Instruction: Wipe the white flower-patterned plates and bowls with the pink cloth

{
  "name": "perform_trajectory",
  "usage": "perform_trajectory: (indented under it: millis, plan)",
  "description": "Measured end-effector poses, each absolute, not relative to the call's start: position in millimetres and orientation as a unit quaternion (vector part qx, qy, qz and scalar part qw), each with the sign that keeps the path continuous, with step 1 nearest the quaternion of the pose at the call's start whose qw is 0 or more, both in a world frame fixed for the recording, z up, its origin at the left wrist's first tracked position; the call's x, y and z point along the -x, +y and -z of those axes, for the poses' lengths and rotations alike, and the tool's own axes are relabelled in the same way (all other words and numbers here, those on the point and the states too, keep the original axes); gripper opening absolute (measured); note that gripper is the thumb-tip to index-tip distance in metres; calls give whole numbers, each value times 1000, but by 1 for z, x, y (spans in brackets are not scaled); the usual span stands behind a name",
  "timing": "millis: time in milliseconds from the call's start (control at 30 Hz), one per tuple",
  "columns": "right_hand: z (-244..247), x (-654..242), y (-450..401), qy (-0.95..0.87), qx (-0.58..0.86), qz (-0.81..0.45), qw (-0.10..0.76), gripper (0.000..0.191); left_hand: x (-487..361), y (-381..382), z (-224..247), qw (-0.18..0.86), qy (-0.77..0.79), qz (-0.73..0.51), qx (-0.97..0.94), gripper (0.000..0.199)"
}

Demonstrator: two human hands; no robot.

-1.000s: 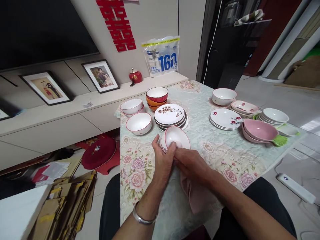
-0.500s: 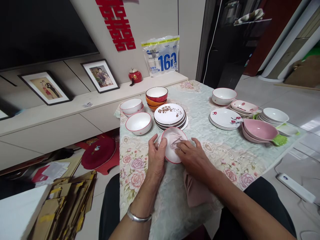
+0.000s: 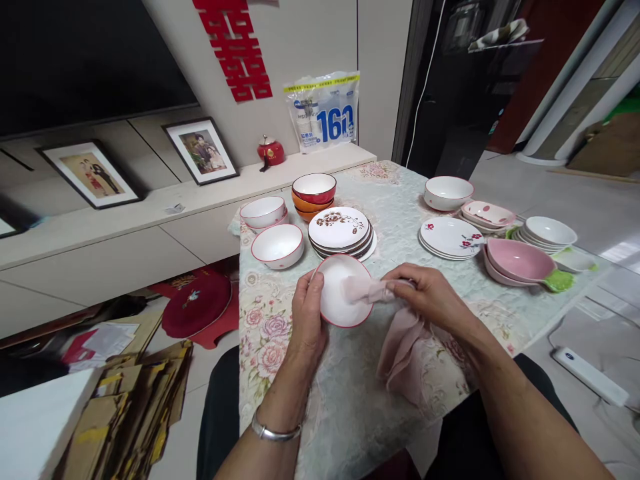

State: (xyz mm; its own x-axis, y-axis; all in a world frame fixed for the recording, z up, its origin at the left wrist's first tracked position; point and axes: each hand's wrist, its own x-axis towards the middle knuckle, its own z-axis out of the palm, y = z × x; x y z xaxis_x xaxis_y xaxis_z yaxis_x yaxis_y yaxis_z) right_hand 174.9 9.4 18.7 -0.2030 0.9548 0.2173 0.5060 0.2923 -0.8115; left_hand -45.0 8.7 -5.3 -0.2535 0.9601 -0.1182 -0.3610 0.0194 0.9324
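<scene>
Nearest, the left hand [image 3: 307, 313] grips a red-rimmed white bowl [image 3: 343, 290] tilted above the worktop [image 3: 350, 413], fingers curled round its rim. The right hand [image 3: 430, 297] pinches a pink cloth [image 3: 395, 327] into the bowl, apparently wiping it dry; finishing seems to call for turning the bowl. Beyond sit stacked floral plates [image 3: 340, 230].

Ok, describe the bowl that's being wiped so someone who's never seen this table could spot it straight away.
On the floral-clothed table, look at the near edge, just in front of the stack of brown-flowered plates. The red-rimmed white bowl there is the only one tilted up in a left hand, with a pink cloth pressed inside.
</scene>
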Motion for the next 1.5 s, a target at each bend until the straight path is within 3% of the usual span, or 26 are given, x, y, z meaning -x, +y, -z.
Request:
perform_trajectory:
  millis: [133, 367, 667, 767, 933, 1033, 1167, 1400, 1500]
  plan:
    - [-12, -170, 11, -622, 574, -246, 471, 18, 44, 6, -1, 547, 473, -618, -308, 49]
    - [4, -137, 12, -637, 503, -234, 535, 12, 46, 0, 2, 560, 463, -549, -413, 52]
    - [-13, -132, -3, -618, 467, -31, 631, 10, 42, -10, -7, 509, 457, -473, -556, 60]
    - [-18, -129, -10, -702, 411, 1, 581, 15, 39, -13, -9, 499, 442, -466, -582, 60]
    - [-18, -136, -4, -838, 345, 15, 422, 32, 39, -14, -8, 500, 415, -470, -597, 58]
    - [-12, -143, 5, -841, 358, 22, 404, 31, 41, -12, -6, 540, 415, -467, -564, 60]
    - [0, -146, 12, -814, 429, 1, 391, 28, 41, -10, 2, 565, 425, -494, -507, 59]
    - [-1, -141, 11, -718, 605, -181, 292, 18, 35, -9, 8, 551, 425, -580, -423, 56]
    - [2, -140, 11, -703, 634, -167, 274, 18, 34, -9, 6, 547, 417, -592, -420, 57]
